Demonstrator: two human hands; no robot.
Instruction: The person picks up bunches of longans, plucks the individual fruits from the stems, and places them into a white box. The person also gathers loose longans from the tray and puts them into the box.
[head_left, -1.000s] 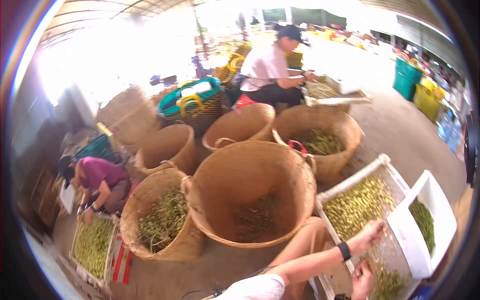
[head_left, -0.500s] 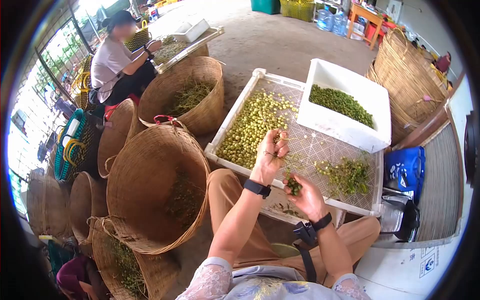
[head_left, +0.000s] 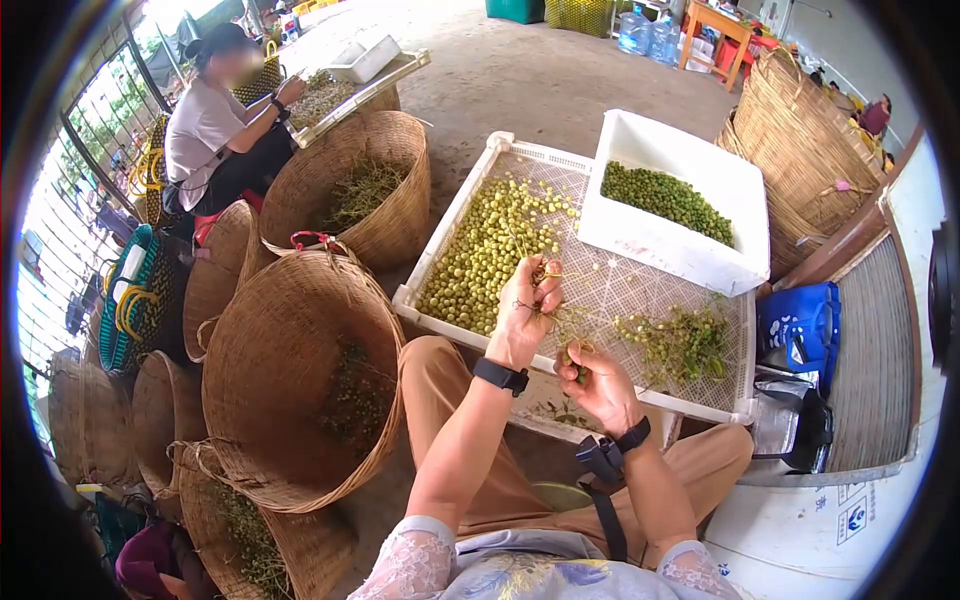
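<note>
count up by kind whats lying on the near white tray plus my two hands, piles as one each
white bin: 1
pile of loose pale fruit, too many to count singly: 1
heap of leafy sprigs: 1
hands, left hand and right hand: 2
total: 5

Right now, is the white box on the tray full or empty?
Neither, partly filled: small green berries lie inside the white box, with bare wall showing above them.
</note>
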